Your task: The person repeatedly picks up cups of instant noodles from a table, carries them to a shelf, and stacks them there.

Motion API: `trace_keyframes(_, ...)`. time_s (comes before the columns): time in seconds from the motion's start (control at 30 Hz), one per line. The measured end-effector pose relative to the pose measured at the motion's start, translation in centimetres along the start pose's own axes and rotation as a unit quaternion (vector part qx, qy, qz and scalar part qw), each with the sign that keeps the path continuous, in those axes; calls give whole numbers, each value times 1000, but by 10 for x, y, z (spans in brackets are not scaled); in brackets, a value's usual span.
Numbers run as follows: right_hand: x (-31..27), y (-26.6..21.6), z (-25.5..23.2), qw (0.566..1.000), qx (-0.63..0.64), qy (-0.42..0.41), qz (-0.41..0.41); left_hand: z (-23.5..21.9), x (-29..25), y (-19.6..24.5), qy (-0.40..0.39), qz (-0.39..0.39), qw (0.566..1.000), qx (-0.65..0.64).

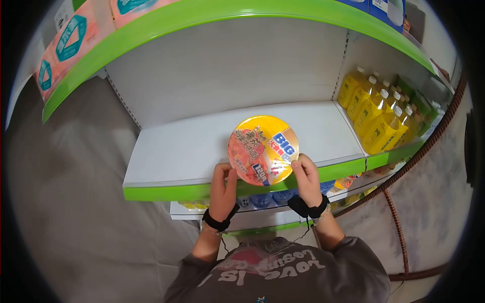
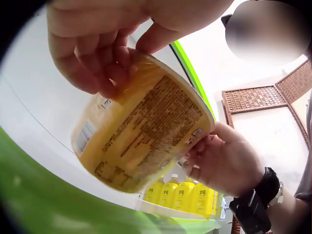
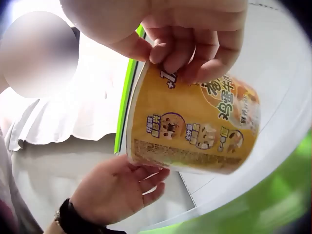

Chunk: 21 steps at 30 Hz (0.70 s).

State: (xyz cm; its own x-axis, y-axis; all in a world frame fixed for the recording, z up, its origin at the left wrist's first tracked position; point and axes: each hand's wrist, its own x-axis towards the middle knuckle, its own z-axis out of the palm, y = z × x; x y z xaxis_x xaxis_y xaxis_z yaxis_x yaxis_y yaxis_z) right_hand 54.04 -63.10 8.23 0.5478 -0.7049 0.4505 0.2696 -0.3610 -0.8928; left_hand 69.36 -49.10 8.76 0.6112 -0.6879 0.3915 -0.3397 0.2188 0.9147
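A yellow and red instant noodle cup is held between both hands in front of the shelf, its printed lid facing the head camera. My left hand grips its left side near the rim; the curled fingers show against the wrapped wall in the left wrist view. On the other side my right hand pinches the rim, thumb over the lid's edge and fingers against the side. Dense printed text and a barcode show on the cup's wall in the left wrist view.
A white shelf board with a green front edge lies beyond the cup. Yellow bottles stand at its right end. Pink packages sit on the shelf above, and blue-topped goods on the one below.
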Motion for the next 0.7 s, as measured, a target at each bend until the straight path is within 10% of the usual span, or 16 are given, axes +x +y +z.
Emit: trace_keyframes(0.7,76,-6,47,924,-347,-44,-153,-5,47,-40,-204,218,912,281)
